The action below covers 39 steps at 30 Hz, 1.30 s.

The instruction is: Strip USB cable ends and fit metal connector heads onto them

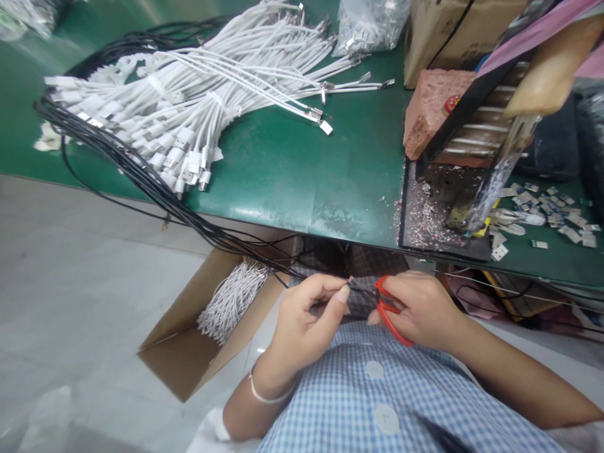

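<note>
Between thumb and fingers, my left hand (309, 314) pinches the end of a black cable, whose tip shows a bit of pinkish wire. The black cables (189, 217) run from there up over the table's front edge to the left. My right hand (422, 308) is closed around red-handled cutters (389, 308), their jaws directed at the cable end. A small gap lies between the cutters and my left fingertips. Both hands are low, in front of the lap, just below the table edge. Whether the cutter jaws are parted is hard to make out.
Bundled white USB cables (189, 100) cover the left of the green table (283, 182). On the right are a brick (436, 107), a soldering stand (481, 189) and loose small connectors (570, 214). A cardboard box (174, 352) holding white cables (236, 299) stands on the floor below.
</note>
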Tool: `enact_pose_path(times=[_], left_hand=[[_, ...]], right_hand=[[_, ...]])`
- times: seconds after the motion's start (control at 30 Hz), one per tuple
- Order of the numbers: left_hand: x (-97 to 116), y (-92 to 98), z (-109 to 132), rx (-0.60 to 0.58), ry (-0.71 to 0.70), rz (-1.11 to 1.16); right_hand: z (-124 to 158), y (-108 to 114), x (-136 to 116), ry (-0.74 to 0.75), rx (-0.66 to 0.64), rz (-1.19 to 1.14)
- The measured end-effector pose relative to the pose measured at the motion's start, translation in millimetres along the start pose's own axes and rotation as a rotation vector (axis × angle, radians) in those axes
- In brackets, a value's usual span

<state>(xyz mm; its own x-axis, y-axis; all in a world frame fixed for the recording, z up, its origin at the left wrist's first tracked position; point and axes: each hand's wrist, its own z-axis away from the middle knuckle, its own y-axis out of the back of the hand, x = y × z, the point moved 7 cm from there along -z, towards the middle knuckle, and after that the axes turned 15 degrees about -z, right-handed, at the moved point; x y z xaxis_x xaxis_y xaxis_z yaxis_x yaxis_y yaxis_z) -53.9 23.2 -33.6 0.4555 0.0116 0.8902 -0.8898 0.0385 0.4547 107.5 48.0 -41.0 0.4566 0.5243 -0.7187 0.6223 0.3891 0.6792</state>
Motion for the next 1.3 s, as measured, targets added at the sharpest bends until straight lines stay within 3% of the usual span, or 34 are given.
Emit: enact_pose_path(times=[0.67, 0.9, 1.3], left_hand=[[14.9, 5.6, -0.4, 0.069, -0.158, -0.256], [19.1, 5.7, -1.3, 0.052, -0.172, -0.239], [15.1, 5.2, -0.4, 0.062, -0.134, -0.191]], right_hand=[[0.1, 1.5, -1.6, 0.019, -0.032, 0.043], [-0.4, 5.0, -6.1, 0.049, 0.029, 0.115], [0.9, 2.7, -4.5, 0.020, 0.018, 0.072]])
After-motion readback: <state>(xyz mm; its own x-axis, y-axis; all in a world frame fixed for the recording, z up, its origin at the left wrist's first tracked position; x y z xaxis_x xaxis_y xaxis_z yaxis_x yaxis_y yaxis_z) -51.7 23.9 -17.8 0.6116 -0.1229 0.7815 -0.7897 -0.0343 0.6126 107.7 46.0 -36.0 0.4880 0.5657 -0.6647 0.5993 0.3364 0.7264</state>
